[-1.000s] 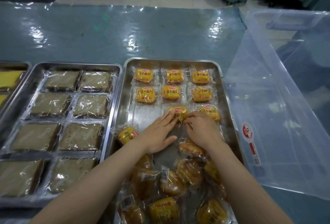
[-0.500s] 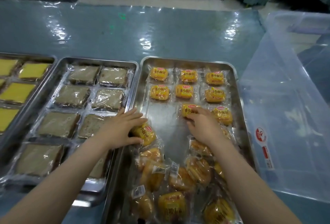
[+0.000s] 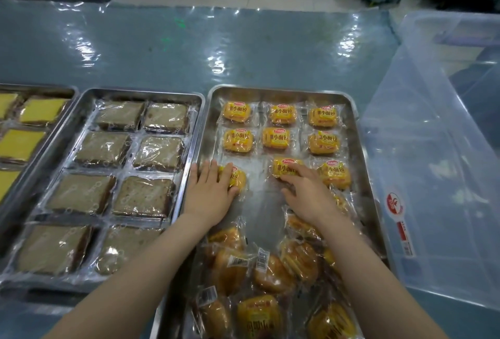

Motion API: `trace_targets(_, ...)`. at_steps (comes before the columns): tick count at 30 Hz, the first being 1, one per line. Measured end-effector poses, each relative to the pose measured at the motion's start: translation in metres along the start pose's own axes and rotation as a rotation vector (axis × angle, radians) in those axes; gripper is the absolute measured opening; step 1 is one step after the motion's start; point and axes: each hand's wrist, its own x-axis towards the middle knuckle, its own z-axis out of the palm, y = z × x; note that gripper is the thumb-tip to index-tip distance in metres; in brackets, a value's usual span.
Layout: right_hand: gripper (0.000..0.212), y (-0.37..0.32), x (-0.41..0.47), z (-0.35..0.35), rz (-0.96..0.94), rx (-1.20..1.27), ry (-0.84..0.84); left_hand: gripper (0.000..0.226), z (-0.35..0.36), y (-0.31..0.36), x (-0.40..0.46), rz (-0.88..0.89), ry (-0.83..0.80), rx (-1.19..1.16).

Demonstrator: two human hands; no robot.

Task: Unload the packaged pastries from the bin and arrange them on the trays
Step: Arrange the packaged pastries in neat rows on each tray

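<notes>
Steel gleamed under the right-hand tray (image 3: 281, 92), where yellow packets of small buns were being set out in rows of three. Two rows stood finished along the far edge. The person was filling the third: the left hand (image 3: 209, 192) lay flat, fingers spread and fairly straight, pressing a packet (image 3: 236, 179) into the row's left place, while the right hand (image 3: 305, 192) rested with loosely curved fingers on the middle packet (image 3: 285, 167), its fingertips on the wrapper's near edge; I could not tell whether it pinched or merely nudged. A third packet (image 3: 335, 175) already lay just beside it on the right.

Loose buns (image 3: 273, 273) were heaped in the near half of the same tray, some label down. The clear bin (image 3: 433, 149) stood on the counter (image 3: 243, 49) to the right, and looked empty from where I stood. I judged the unloading done and the sorting about half through. Next would call for squaring these two packets, then pulling one from the heap and turning it label up to start a fourth row.
</notes>
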Motion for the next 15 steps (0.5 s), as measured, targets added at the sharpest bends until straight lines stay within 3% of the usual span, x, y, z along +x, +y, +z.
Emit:
trace_targets(9,0.044,0.003,-0.002,0.004,-0.029,0.005,0.045,0.072,0.011,0.013,0.003,-0.002,0.135,-0.111)
trace_targets(12,0.057,0.003,-0.004,0.006,-0.052,0.047,0.074,0.069,0.015,0.017,-0.008,0.052,0.094,-0.179)
trace_targets(15,0.063,0.004,-0.004,0.010,-0.058,0.058,-0.017,0.070,0.016,0.013,-0.011,0.081,0.017,-0.275)
